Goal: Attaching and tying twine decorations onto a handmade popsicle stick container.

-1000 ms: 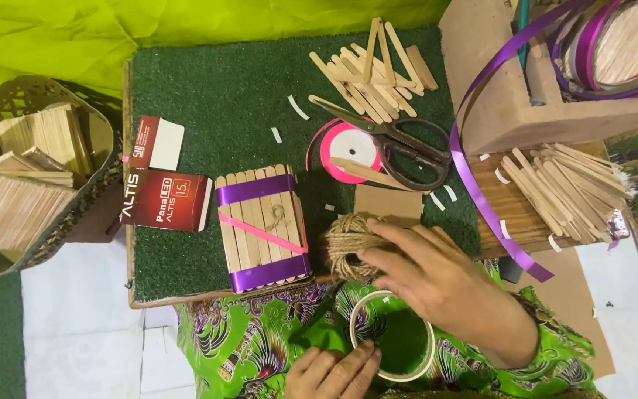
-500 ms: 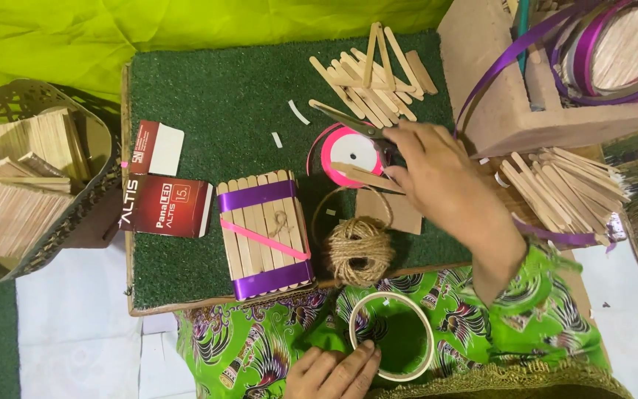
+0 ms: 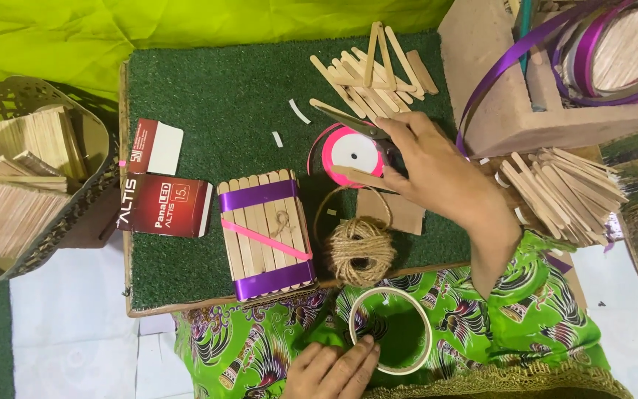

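Green fuzzy mat (image 3: 208, 89) covers a board, with bright green cloth behind it. On the right sits a brown box (image 3: 496, 81) with purple ribbon (image 3: 614, 52) inside. On the left, a basket (image 3: 9, 185) holds flat wood pieces. Near the front edge of the mat lies a little raft of craft sticks (image 3: 263, 233) with purple bands, its long side running away from the person. Beside it sits a ball of brown twine (image 3: 359, 251).

The right hand (image 3: 437, 170) reaches over the mat and its fingers close on the scissors (image 3: 352, 122), though I cannot tell how tight. The scissors lie just behind a pink ribbon spool (image 3: 352, 151), with the blades pointing left and slightly away. Loose craft sticks (image 3: 367, 70) are piled behind them.

The left hand (image 3: 330, 369) stays low by the lap, well apart from the scissors. Its fingertips pinch the rim of a white tape ring (image 3: 389, 329).
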